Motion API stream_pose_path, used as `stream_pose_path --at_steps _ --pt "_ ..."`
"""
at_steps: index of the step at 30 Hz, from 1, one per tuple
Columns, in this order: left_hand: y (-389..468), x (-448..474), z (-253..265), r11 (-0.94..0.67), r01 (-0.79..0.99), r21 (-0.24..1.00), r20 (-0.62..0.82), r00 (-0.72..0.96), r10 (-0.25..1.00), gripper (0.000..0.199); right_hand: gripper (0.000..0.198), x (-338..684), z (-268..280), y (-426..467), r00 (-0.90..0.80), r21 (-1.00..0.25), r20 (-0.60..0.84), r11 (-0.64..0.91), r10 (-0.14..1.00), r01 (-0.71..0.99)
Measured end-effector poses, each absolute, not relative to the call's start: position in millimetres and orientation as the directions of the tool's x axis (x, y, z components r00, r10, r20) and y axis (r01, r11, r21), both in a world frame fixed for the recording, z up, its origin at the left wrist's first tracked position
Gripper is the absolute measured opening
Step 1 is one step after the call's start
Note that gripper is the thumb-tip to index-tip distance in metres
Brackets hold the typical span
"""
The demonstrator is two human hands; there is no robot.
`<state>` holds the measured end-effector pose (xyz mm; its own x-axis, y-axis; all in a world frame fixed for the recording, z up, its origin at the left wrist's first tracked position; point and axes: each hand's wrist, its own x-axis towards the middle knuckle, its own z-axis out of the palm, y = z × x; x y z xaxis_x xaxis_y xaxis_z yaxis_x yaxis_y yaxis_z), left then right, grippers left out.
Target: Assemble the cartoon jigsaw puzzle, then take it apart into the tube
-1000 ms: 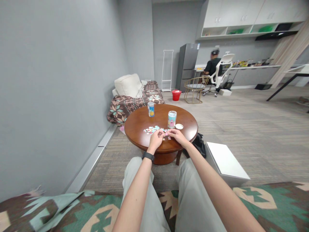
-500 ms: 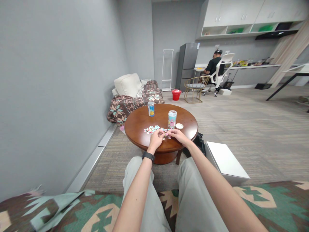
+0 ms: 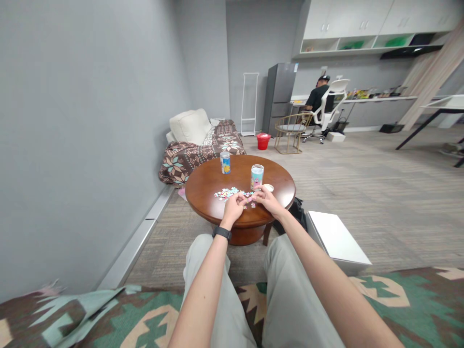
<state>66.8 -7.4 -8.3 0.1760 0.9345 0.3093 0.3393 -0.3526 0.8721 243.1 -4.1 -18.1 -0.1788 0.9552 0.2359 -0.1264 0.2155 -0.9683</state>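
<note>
Over the near part of a round brown table (image 3: 203, 181), my left hand (image 3: 234, 209) is closed, thumb and index finger pinching a small jigsaw piece. My right hand (image 3: 268, 201) is close beside it, thumb and fingers closed on a pinkish jigsaw piece (image 3: 250, 198) between the two hands. Whether both hands hold the same piece, I cannot tell. A pile of colourful jigsaw pieces (image 3: 225, 194) lies behind my left hand, with a few loose ones in front of my fingers. Just behind my right hand stands a clear jar (image 3: 257, 178) with a printed cartoon picture, its round lid (image 3: 269, 187) lying beside it.
A blue and yellow can (image 3: 225, 163) stands towards the table's back. On the floor to the right is a white box (image 3: 337, 237). Farther off are a red bucket (image 3: 263, 141), a gold-framed chair (image 3: 290, 128) and a person (image 3: 317, 98) seated at a counter.
My right hand's fingers have risen and arched a little near the jar, while the left hand keeps its pinch. The whole view has shifted slightly.
</note>
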Motion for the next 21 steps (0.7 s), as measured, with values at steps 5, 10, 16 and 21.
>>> stream_pose_path --at_steps 5,10,16,21 --pt "-8.4 62.9 -6.8 -0.429 0.268 0.863 0.362 0.266 0.893 0.012 0.038 242.7 -19.7 -3.8 -0.188 -0.97 0.239 0.241 0.953 -0.012" --pt "-3.7 61.1 -10.7 -0.441 0.22 0.87 0.367 0.307 0.878 0.024 0.04 242.7 -16.3 -5.2 -0.246 -0.982 0.177 0.187 0.953 0.018" --pt "-4.0 60.3 -10.8 -0.388 0.263 0.883 0.35 0.179 0.919 0.007 0.044 256.3 -15.8 -8.1 -0.108 -0.965 0.197 0.173 0.974 -0.196" --pt "-8.5 57.3 -4.8 -0.343 0.333 0.878 0.345 0.054 0.937 0.008 0.042 256.2 -28.6 -0.4 0.131 -0.967 0.219 0.233 0.967 -0.102"
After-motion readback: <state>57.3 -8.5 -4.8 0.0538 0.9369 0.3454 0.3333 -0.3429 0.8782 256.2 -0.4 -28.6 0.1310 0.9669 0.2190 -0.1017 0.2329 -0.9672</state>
